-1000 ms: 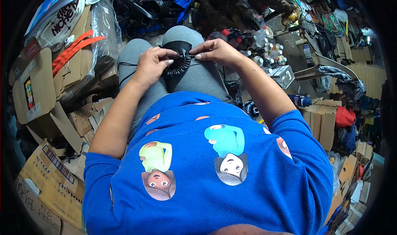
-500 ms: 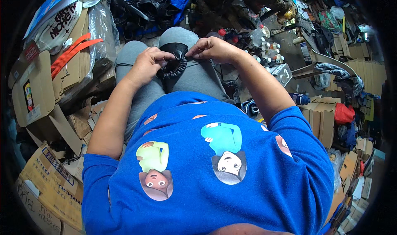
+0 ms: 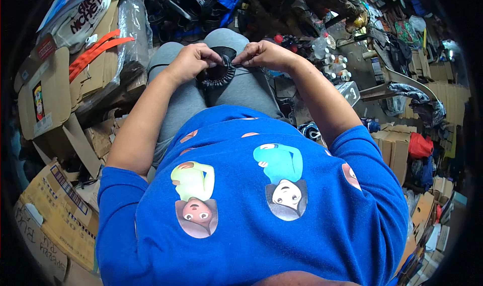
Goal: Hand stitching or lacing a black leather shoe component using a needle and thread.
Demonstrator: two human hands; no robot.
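Note:
A black curved piece (image 3: pixel 221 80) with a ridged, pleated rim rests on my grey-clad thighs (image 3: pixel 230 92); it may be part of a shoe, but its kind is not plain. From the left, my left hand (image 3: pixel 193 59) is closed, thumb and forefinger pinching the piece near its upper middle. My right hand (image 3: pixel 264 54) is closed too, its fingertips pinched together at the right of the piece. Whatever lies between those right fingertips is too small to make out. A thin dark cord or band crosses both thighs beside the hands.
Flattened cardboard boxes (image 3: pixel 53 100) and orange straps (image 3: pixel 95 54) lie to the left. Beyond my knees are black shoes (image 3: pixel 196 4) on blue sheeting. Several small bottles (image 3: pixel 336 67) stand to the right, near a curved frame with cloth (image 3: pixel 417 92) and a red bag (image 3: pixel 420 145).
The view has shifted slightly, moving the whole scene in the picture. My left hand has come closer to my right hand over the black piece. Both hands remain closed.

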